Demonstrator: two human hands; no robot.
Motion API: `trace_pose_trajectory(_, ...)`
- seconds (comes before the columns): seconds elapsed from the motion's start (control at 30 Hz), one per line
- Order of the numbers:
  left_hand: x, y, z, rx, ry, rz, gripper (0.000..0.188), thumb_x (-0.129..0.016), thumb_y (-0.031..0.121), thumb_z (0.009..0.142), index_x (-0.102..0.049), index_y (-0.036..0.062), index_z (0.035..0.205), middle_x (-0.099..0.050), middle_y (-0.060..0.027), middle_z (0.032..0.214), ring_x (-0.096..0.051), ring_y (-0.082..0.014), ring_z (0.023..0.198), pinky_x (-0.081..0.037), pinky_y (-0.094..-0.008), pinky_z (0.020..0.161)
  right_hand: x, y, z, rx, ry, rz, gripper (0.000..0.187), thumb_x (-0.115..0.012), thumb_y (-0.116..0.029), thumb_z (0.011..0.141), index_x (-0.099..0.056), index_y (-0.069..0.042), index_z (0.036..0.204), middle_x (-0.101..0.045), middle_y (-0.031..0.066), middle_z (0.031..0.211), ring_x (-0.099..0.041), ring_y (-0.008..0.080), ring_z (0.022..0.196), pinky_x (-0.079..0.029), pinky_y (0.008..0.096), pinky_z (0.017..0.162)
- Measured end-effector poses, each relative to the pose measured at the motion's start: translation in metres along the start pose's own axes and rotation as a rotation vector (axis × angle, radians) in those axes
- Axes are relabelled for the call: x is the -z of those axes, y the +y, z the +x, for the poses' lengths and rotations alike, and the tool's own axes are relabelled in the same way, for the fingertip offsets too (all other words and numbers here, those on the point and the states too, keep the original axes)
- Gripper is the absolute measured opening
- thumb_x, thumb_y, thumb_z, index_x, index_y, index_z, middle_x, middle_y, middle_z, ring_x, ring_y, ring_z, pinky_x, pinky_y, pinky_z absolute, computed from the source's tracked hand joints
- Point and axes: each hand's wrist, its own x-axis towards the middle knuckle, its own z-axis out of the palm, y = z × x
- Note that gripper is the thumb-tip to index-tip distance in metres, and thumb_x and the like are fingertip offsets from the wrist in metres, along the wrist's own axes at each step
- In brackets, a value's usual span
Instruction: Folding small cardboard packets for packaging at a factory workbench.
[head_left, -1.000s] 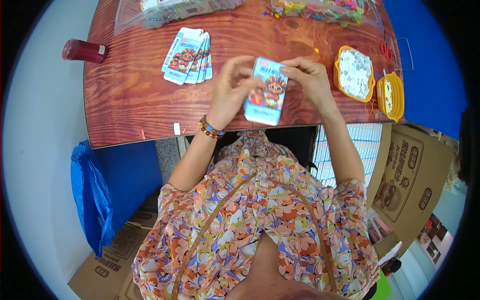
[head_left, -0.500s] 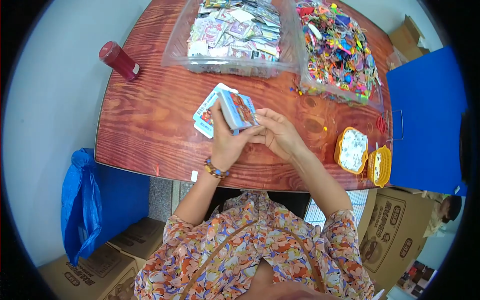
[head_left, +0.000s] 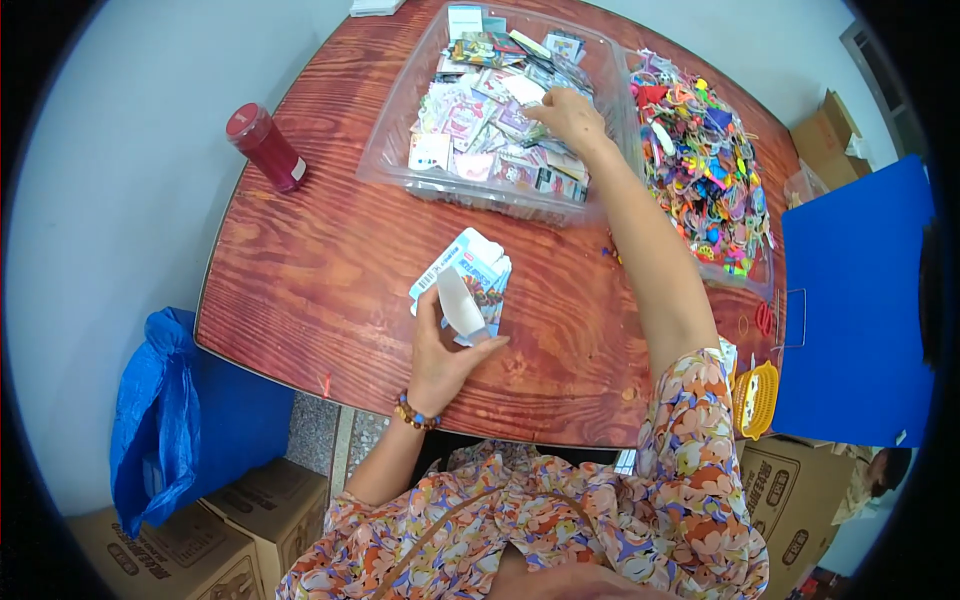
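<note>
My left hand [head_left: 440,372], a beaded bracelet at its wrist, grips a small light-blue cardboard box [head_left: 461,304]. One end of the box faces me and stands open, showing its white inside. Beyond it on the table lie flat blue-and-white cartons [head_left: 487,256], partly covered by the box. My right hand [head_left: 575,118] reaches over a clear plastic bin [head_left: 490,192] full of small flat packets [head_left: 468,118]. Its fingers are bent and closed together down among the packets beside a white one. What sits between the fingertips is hidden.
Right of the bin stands a clear tray of colourful small trinkets [head_left: 700,165]. A red-lidded bottle [head_left: 265,148] is at the left. A yellow basket [head_left: 757,400] and red scissors [head_left: 764,318] lie at the right edge, near a blue panel [head_left: 850,310]. Blue bag [head_left: 155,420] hangs left.
My right hand has left the box and moved up and right into the packet bin. The left hand keeps the box, which is now turned with its open end toward me.
</note>
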Motion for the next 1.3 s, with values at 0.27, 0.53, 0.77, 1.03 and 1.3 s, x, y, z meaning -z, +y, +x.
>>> trace_pose_trajectory(0.27, 0.013, -0.006, -0.007, 0.088, -0.001, -0.158, 0.088, -0.084, 0.0, 0.072, -0.03, 0.0031, 0.141, -0.045, -0.0125, 0.13, -0.054, -0.0213, 0.119, -0.053, -0.0351, 0.095, -0.011, -0.007, 0.017, -0.128, -0.034, -0.065, 0.057, -0.08, -0.046, 0.071, -0.069, -0.001, 0.104, -0.07, 0.0212, 0.107, -0.066, 0.0355, 0.105, -0.05, 0.047, 0.088)
trace_pose_trajectory(0.53, 0.006, 0.003, 0.003, -0.043, -0.023, 0.311, 0.087, -0.088, 0.011, 0.067, -0.039, 0.0042, 0.138, -0.046, -0.0126, 0.125, -0.053, -0.0254, 0.115, -0.057, -0.0355, 0.086, 0.017, 0.035, -0.005, -0.163, -0.148, 0.475, 0.013, -0.073, -0.014, 0.083, -0.066, -0.003, 0.081, -0.063, 0.0007, 0.069, -0.062, 0.0086, 0.056, -0.039, 0.0232, 0.045)
trace_pose_trajectory(0.77, -0.009, 0.001, -0.011, -0.142, -0.064, 0.471, 0.086, -0.089, 0.011, 0.067, -0.041, 0.0045, 0.137, -0.048, -0.0101, 0.128, -0.055, -0.0238, 0.115, -0.056, -0.035, 0.084, 0.04, 0.039, -0.058, -0.088, -0.151, 0.674, 0.013, -0.072, -0.013, 0.087, -0.067, -0.002, 0.088, -0.061, -0.0023, 0.069, -0.052, 0.0046, 0.058, -0.038, 0.0209, 0.049)
trace_pose_trajectory(1.03, -0.028, 0.011, -0.006, -0.274, -0.065, 0.633, 0.081, -0.088, 0.016, 0.066, -0.042, 0.0008, 0.131, -0.049, -0.0216, 0.117, -0.051, -0.0397, 0.11, -0.045, -0.0439, 0.094, 0.091, 0.02, -0.147, 0.052, -0.086, 0.909, 0.018, -0.067, -0.019, 0.092, -0.068, -0.002, 0.097, -0.063, -0.002, 0.075, -0.054, 0.0026, 0.06, -0.037, 0.0194, 0.05)
trace_pose_trajectory(1.3, -0.06, 0.019, 0.003, -0.376, -0.117, 0.694, 0.079, -0.087, 0.011, 0.065, -0.044, 0.0031, 0.131, -0.049, -0.0188, 0.109, -0.052, -0.0382, 0.104, -0.047, -0.044, 0.087, 0.098, 0.005, -0.284, 0.156, 0.185, 0.751, 0.015, -0.065, -0.004, 0.092, -0.066, 0.001, 0.107, -0.065, -0.0023, 0.079, -0.054, 0.002, 0.067, -0.044, 0.0185, 0.059)
